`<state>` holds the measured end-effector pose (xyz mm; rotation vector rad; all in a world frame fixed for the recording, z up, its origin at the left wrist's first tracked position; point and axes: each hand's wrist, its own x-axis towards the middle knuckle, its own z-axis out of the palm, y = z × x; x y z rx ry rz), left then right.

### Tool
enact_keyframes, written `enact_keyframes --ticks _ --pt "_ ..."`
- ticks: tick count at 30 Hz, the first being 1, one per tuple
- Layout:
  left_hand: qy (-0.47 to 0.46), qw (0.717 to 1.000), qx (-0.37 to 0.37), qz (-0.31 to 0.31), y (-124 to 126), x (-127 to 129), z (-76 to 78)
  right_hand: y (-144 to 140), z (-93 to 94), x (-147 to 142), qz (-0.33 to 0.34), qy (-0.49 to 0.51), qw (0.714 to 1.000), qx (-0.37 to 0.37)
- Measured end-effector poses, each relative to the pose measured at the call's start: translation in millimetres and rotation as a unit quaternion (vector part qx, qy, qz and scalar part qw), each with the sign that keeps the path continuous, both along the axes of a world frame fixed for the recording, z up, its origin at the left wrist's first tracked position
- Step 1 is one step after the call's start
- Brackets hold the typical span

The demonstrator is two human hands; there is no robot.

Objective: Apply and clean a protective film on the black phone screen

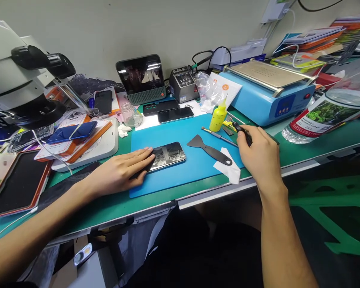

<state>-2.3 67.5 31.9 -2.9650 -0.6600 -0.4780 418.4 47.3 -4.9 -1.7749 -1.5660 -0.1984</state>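
My left hand (pixel 123 170) lies across the left end of a smartphone (pixel 169 154), fingers over its screen and thumb along the near edge. The phone lies on a blue mat (pixel 165 180), its glass reflecting lights. My right hand (pixel 258 148) is closed round a black-handled tool (pixel 237 127) at the mat's right edge; its kind is hidden by the fingers. Beside that hand are a grey pen-like tool (pixel 220 137), a black plastic scraper (pixel 208 150) partly on a white wipe (pixel 232 172), and a yellow needle-tipped bottle (pixel 218 118).
A microscope (pixel 27 76) overhangs the left side, near stacked phones (pixel 72 133). Behind the mat stand a dark-screened device (pixel 142 78), a soldering station (pixel 183 84) and a glass jar (pixel 131 115). A blue heating plate machine (pixel 267 90) and a large plastic bottle (pixel 324 118) occupy the right.
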Motion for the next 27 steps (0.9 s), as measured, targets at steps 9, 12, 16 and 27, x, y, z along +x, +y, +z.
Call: enact_keyframes --ticks 9,12,16,27 --pt "-0.019 1.000 0.018 -0.015 3.2 -2.7 -3.1 -1.3 -2.4 3.0 0.018 -0.014 1.000 -0.008" --pt "-0.027 0.999 0.027 -0.024 4.1 -3.3 -4.9 -1.4 -3.8 2.4 0.020 -0.010 1.000 -0.006" --pt "-0.041 0.998 0.040 -0.013 2.6 -1.0 -10.1 0.1 -5.3 3.8 0.020 -0.002 1.000 0.009" --pt "-0.102 0.993 0.049 0.040 -0.8 8.5 -24.0 -31.7 21.9 -89.9 0.133 0.024 0.984 0.112"
